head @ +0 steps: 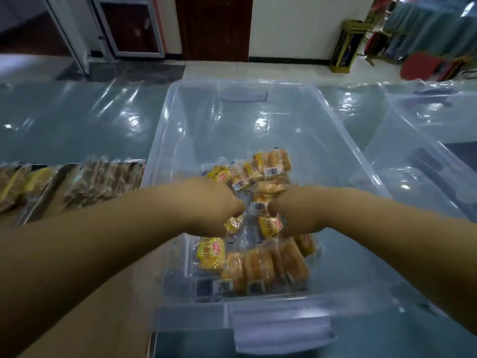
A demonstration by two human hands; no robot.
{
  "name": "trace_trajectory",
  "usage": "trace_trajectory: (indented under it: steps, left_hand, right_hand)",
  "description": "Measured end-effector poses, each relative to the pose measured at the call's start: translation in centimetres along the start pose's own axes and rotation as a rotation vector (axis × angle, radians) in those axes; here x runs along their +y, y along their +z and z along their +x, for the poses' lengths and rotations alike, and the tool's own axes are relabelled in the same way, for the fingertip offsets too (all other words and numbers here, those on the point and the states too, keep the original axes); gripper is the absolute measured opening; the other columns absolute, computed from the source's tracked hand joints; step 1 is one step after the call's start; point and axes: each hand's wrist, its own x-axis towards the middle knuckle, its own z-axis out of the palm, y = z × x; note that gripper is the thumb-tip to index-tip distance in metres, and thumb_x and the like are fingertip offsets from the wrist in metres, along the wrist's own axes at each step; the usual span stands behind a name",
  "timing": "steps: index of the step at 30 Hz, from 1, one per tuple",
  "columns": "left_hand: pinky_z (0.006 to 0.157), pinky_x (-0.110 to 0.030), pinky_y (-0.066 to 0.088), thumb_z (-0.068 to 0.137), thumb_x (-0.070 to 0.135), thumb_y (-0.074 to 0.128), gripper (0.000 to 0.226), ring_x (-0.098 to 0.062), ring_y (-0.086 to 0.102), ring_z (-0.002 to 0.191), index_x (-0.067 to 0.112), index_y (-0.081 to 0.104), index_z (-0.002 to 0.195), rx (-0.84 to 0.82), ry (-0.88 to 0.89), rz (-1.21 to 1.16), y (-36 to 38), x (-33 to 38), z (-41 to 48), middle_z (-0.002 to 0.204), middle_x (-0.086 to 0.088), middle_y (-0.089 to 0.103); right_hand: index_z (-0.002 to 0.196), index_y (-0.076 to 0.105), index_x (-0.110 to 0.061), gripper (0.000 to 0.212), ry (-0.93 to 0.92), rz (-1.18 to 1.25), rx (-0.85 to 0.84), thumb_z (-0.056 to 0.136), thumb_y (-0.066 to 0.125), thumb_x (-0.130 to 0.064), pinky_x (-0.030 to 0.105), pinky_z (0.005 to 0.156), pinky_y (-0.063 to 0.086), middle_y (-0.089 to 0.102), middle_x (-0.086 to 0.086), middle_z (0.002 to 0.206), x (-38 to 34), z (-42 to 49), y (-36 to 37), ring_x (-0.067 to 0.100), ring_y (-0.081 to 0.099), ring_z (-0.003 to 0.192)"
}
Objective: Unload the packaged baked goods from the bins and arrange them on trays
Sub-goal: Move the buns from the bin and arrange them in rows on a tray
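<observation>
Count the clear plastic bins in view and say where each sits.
2. The centre bin holds the bread packets; the right bin stands beside it, cut off by the frame edge. Others may lie out of view.

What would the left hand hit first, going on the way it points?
The left hand would likely meet the clear-wrapped yellow bread packets in the transparent plastic bin first; depth is unclear.

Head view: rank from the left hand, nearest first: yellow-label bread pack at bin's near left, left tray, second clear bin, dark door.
1. Yellow-label bread pack, in the bin, just under the left hand.
2. Tray, left of the bin.
3. Second clear bin, off to the right.
4. Dark door, far back.
</observation>
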Motion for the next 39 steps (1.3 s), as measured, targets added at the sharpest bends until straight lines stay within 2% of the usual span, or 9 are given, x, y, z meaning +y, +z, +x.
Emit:
trace_trajectory:
  steps: [5,8,12,18,24,29,32,36,39]
  left_hand:
    - [0.061,-0.034,0.046,0.089,0.013,0.053,0.043,-0.024,0.052,0.085,0.018,0.039,0.130,-0.157,0.024,0.129,0.8,0.4,3.9,0.111,-0.010,0.056]
    - [0.051,-0.030,0.034,0.090,0.007,0.049,0.043,-0.026,0.052,0.090,0.017,0.044,0.131,-0.228,0.067,0.240,2.1,1.1,5.6,0.113,-0.008,0.055]
    - [0.091,-0.048,0.045,0.093,0.014,0.050,0.055,-0.035,0.042,0.123,0.022,0.029,0.143,-0.381,0.079,0.292,3.7,2.3,7.6,0.138,-0.010,0.040]
    - [0.098,-0.052,0.042,0.093,0.016,0.053,0.048,-0.036,0.044,0.123,0.018,0.037,0.138,-0.518,0.019,0.298,5.9,1.5,8.5,0.138,-0.012,0.043]
    - [0.095,-0.051,0.042,0.093,0.020,0.053,0.055,-0.041,0.034,0.126,0.023,0.030,0.142,-0.446,0.108,0.351,5.6,1.9,8.9,0.144,-0.015,0.026]
    - [0.088,-0.045,0.044,0.094,0.020,0.051,0.045,-0.038,0.037,0.122,0.024,0.042,0.137,-0.390,0.162,0.373,5.6,1.9,9.0,0.142,-0.013,0.028]
    - [0.089,-0.044,0.044,0.086,0.023,0.064,0.054,-0.035,0.037,0.123,0.024,0.044,0.136,-0.360,0.165,0.236,5.3,1.6,9.5,0.141,-0.011,0.032]
    - [0.093,-0.041,0.046,0.080,0.027,0.071,0.066,-0.028,0.049,0.115,0.020,0.038,0.138,-0.402,0.159,-0.018,5.8,1.9,10.0,0.132,-0.008,0.048]
    - [0.095,-0.042,0.046,0.081,0.016,0.067,0.076,-0.030,0.043,0.119,0.025,0.025,0.144,-0.377,0.213,-0.034,6.4,2.4,9.8,0.140,-0.010,0.034]
  right_hand:
    - [0.114,0.055,-0.013,0.029,-0.007,0.071,-0.076,0.089,0.055,-0.027,0.028,0.058,0.039,0.058,0.003,0.089,-0.2,1.4,2.1,0.019,0.053,0.072]
    - [0.116,0.055,-0.015,0.029,0.002,0.055,-0.053,0.089,0.056,-0.028,0.033,0.070,0.047,0.060,0.007,0.112,-0.6,2.2,3.7,0.026,0.058,0.093]
    - [0.134,0.043,-0.016,0.049,0.035,0.067,-0.113,0.092,0.052,-0.039,0.047,0.095,0.044,0.045,0.013,0.137,-1.4,3.3,4.7,0.033,0.047,0.120]
    - [0.128,0.049,-0.015,0.042,0.140,0.063,-0.216,0.091,0.056,-0.034,0.047,0.090,0.047,0.051,0.012,0.127,-1.1,3.4,5.8,0.033,0.053,0.111]
    - [0.123,0.055,-0.012,0.039,0.139,0.185,-0.274,0.090,0.060,-0.032,0.042,0.090,0.050,0.057,0.010,0.120,-1.2,3.5,4.8,0.031,0.057,0.107]
    - [0.126,0.052,-0.004,0.039,0.194,0.182,-0.357,0.092,0.057,-0.022,0.038,0.089,0.048,0.054,0.014,0.125,-1.1,3.4,4.0,0.031,0.055,0.111]
    - [0.125,0.051,-0.001,0.037,0.282,0.246,-0.331,0.092,0.055,-0.019,0.034,0.078,0.048,0.054,0.015,0.125,-0.4,3.1,3.4,0.031,0.056,0.109]
    - [0.123,0.054,-0.007,0.031,0.346,0.250,-0.251,0.093,0.049,-0.013,0.037,0.080,0.045,0.055,0.010,0.123,0.6,2.5,3.5,0.030,0.054,0.111]
    - [0.122,0.055,-0.011,0.031,0.379,0.220,-0.234,0.091,0.050,-0.010,0.035,0.072,0.037,0.056,0.007,0.121,0.8,2.5,3.6,0.028,0.054,0.109]
